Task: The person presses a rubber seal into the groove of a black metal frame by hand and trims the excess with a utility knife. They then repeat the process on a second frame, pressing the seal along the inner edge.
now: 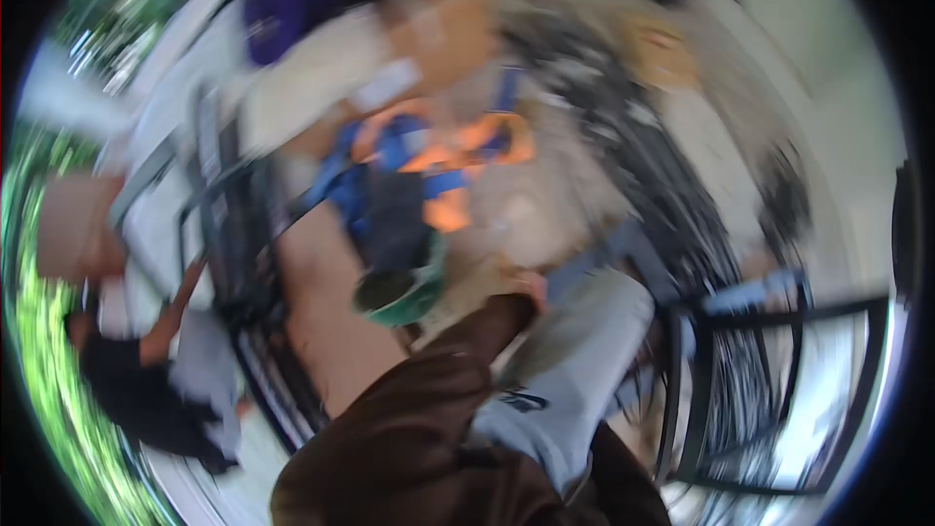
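The view is strongly blurred. A brown sleeve (pixel 419 380) reaches up from the bottom, and my left hand (pixel 529 284) shows as a small smeared patch at its end, beside a pale denim leg (pixel 575 351). Whether its fingers are closed or hold anything cannot be made out. My right hand does not show. Left of the hand is a green container (pixel 424 297) with a dark thing (pixel 394 224) at its upper side. Orange and blue items (pixel 448 161) lie just above the container.
Brown flat board or cardboard (pixel 326 312) lies left of the container. A cardboard box (pixel 443 24) is at the top. Black frame (pixel 784 317) stands right, and a long dark heap (pixel 633 156) crosses the upper right. Another person (pixel 146 394) is at far left.
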The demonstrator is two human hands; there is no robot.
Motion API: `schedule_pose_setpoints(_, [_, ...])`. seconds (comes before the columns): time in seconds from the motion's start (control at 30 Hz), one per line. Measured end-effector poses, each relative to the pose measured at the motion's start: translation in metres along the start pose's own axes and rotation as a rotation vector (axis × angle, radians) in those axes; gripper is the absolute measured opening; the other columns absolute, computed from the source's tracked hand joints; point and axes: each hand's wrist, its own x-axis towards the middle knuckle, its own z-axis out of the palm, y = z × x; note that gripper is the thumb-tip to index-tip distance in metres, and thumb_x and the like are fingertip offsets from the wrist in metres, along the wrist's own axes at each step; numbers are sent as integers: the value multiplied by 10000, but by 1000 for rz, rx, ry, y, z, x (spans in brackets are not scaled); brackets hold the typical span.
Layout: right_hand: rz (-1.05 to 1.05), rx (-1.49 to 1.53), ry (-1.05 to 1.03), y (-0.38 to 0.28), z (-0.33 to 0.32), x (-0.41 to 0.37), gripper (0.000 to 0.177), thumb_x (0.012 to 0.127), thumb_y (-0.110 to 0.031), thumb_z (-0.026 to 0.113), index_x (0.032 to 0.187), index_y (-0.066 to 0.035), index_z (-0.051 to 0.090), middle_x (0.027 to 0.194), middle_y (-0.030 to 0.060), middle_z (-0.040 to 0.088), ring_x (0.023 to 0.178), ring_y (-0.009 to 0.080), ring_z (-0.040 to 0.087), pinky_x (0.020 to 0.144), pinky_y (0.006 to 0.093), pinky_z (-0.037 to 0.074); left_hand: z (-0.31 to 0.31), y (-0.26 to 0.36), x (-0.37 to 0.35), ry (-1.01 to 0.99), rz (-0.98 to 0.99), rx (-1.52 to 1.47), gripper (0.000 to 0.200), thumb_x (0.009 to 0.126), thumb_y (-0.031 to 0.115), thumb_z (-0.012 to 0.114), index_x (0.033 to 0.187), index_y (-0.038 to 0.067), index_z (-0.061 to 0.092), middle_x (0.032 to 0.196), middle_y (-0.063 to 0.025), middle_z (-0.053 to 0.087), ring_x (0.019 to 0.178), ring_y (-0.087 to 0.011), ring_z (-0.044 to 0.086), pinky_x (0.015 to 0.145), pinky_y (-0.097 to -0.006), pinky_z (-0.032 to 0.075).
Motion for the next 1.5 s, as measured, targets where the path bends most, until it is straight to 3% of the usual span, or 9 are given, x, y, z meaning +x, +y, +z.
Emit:
schedule_pose_setpoints(0.27, [63, 251, 36, -44, 40, 20, 413, 900, -417, 578, 1127, -72, 602, 1069, 204, 670, 1036, 388, 647, 850, 537, 494, -48, -16, 8, -15, 108, -41, 310, 829, 298, 626, 1038, 82, 700, 1088, -129, 672, 1115, -268, 612, 927, -396, 497])
schedule_pose_setpoints(0.53, [52, 40, 335, -38, 61, 41, 296, 940, -289, 492, 1040, -75, 671, 992, 152, 719, 954, 340, 697, 771, 480, 552, -68, 0, 7, -69, 76, 0, 319, 841, 315, 630, 1039, 74, 698, 1074, -119, 672, 1094, -254, 611, 921, -385, 493])
schedule_pose_setpoints(0.8, [136, 47, 326, -41, 80, 66, 230, 890, -268, 582, 1022, -136, 717, 1009, 89, 735, 969, 294, 704, 757, 458, 560, -79, 6, 19, -132, 91, 20, 331, 853, 333, 635, 1040, 67, 696, 1059, -109, 672, 1073, -239, 611, 915, -375, 490])
schedule_pose_setpoints(0.9, [-32, 60, 630, -26, 86, 72, 248, 887, -233, 588, 1096, -112, 642, 944, 162, 719, 919, 356, 693, 744, 490, 543, -83, 7, 25, -147, 98, 17, 336, 858, 339, 636, 1041, 64, 696, 1054, -105, 672, 1065, -233, 610, 912, -371, 489])
schedule_pose_setpoints(1.0, [79, 619, 648, -41, 13, 16, 276, 911, -187, 536, 1154, -55, 535, 852, 241, 663, 828, 429, 648, 718, 533, 497, -83, 9, 32, -166, 107, 15, 341, 862, 346, 638, 1041, 61, 695, 1049, -101, 671, 1057, -227, 610, 910, -367, 487])
schedule_pose_setpoints(1.2, [35, 719, 1024, -27, -91, -86, 264, 967, -199, 534, 1165, -26, 551, 872, 257, 651, 851, 458, 624, 737, 488, 497, -84, 17, 49, -204, 152, 14, 351, 872, 358, 641, 1042, 56, 693, 1038, -93, 671, 1042, -216, 610, 905, -359, 485])
schedule_pose_setpoints(1.27, [117, 711, 1086, -28, -123, -146, 255, 990, -249, 530, 1034, -6, 593, 872, 242, 659, 811, 427, 639, 735, 482, 503, -82, 18, 55, -221, 164, 6, 355, 875, 363, 642, 1042, 54, 693, 1034, -91, 671, 1036, -213, 610, 904, -356, 484])
schedule_pose_setpoints(1.4, [207, 660, 1363, -18, -149, -241, 240, 1022, -228, 518, 1032, -8, 613, 741, 97, 578, 668, 188, 595, 682, 382, 520, -79, 21, 63, -239, 170, -18, 363, 881, 371, 645, 1043, 50, 692, 1027, -86, 671, 1026, -205, 609, 901, -351, 482])
schedule_pose_setpoints(1.5, [326, 1088, 1252, -42, -163, -319, 254, 1034, -211, 505, 1020, 11, 627, 705, 29, 558, 571, 104, 549, 575, 290, 531, -78, 23, 68, -251, 183, -28, 369, 885, 378, 646, 1043, 47, 691, 1021, -82, 671, 1018, -200, 609, 898, -346, 481])
